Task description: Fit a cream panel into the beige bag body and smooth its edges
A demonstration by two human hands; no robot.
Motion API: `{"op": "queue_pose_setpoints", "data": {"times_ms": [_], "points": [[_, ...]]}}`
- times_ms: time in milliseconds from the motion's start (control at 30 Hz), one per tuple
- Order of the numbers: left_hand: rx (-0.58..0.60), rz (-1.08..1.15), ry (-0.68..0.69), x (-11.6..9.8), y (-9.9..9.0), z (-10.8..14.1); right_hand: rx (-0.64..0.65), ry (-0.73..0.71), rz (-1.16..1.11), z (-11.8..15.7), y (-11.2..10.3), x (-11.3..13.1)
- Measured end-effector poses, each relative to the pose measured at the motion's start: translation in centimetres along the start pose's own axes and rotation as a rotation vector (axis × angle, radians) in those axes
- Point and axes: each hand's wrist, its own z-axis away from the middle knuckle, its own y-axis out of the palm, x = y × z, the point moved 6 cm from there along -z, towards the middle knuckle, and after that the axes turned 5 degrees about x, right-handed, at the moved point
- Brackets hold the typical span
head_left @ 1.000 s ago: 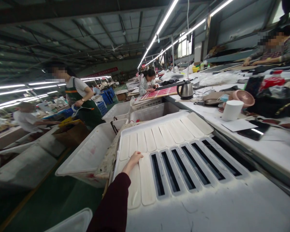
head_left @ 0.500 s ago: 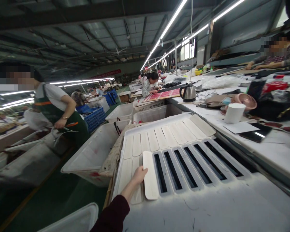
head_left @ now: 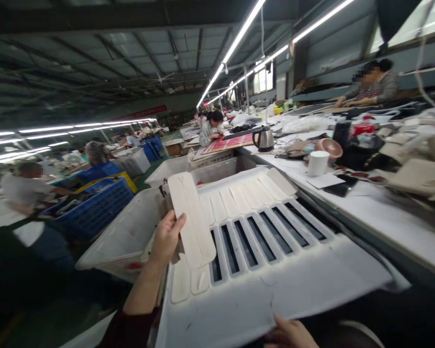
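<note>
Cream strip (head_left: 193,220), long and round-cornered, is pinched in our left hand (head_left: 166,234), thumb on its near face by the left edge and the fingers curled at that same edge. We have it tilted, its top end leaning left, above the white board (head_left: 253,285); it covers part of whatever lies behind it.

Just below the left hand, two more pale strips (head_left: 180,282) lie flat side by side on the board. To the right of the hand, past the held piece, we see a run of dark slots (head_left: 250,241) with raised pale rims, and above them a row of flat strips (head_left: 235,198) set close together.

Our right hand (head_left: 293,333) is well to the right of the left one and lower, at the board's near edge, with fingertips by the edge of the white covering. It is cut off by the bottom of the view, so we cannot tell whether it grips anything.

Left of our left hand and a little behind it stands a white bin (head_left: 126,232), with a blue crate (head_left: 97,203) beyond. Farther off, up and to the right of that hand, a steel kettle (head_left: 265,139), a white cylinder (head_left: 318,163) and a pink fan (head_left: 328,147) stand on the long table (head_left: 369,217).
</note>
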Motion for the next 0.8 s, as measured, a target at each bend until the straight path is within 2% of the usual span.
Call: {"op": "queue_pose_setpoints", "data": {"times_ms": [67, 100, 167, 233, 300, 367, 433, 533, 600, 633, 667, 767, 800], "points": [[0.030, -0.258, 0.098, -0.9, 4.0, 2.4, 0.094, -0.124, 0.111, 4.0, 1.7, 2.4], [0.036, -0.379, 0.149, -1.0, 6.3, 3.8, 0.077, -0.232, 0.135, 6.6, 2.2, 4.3], [0.084, -0.516, 0.244, -1.0, 11.4, 6.8, 0.000, -0.575, 0.149, 12.7, 2.6, 9.5], [0.246, -0.508, 0.323, -1.0, 17.3, 9.9, -0.063, -0.902, 0.238, 19.1, 2.7, 14.2], [0.488, -0.390, 0.374, -1.4, 23.1, 13.0, -0.213, -1.091, 0.385, 24.4, 1.5, 17.2], [0.736, -0.267, 0.412, -2.6, 28.2, 15.8, -0.437, -1.190, 0.517, 28.6, -0.9, 18.6], [0.952, -0.188, 0.449, -4.4, 32.2, 17.9, -0.659, -1.235, 0.620, 32.0, -3.8, 18.8], [1.240, -0.093, 0.486, -7.4, 36.5, 20.4, -0.889, -1.234, 0.738, 36.6, -8.2, 18.3], [1.364, -0.016, 0.523, -9.2, 38.3, 21.6, -1.003, -1.220, 0.815, 39.7, -10.8, 17.8], [1.345, 0.020, 0.565, -10.0, 38.8, 21.8, -1.065, -1.218, 0.849, 41.2, -11.9, 17.5], [1.254, 0.048, 0.620, -10.7, 39.1, 21.7, -1.131, -1.217, 0.875, 42.8, -13.0, 17.2], [0.785, 0.014, 0.750, -11.5, 39.0, 20.2, -1.309, -1.190, 0.909, 46.4, -16.0, 15.8], [0.692, -0.033, 0.758, -11.3, 39.3, 19.8, -1.349, -1.171, 0.916, 47.1, -16.9, 15.2]]}}
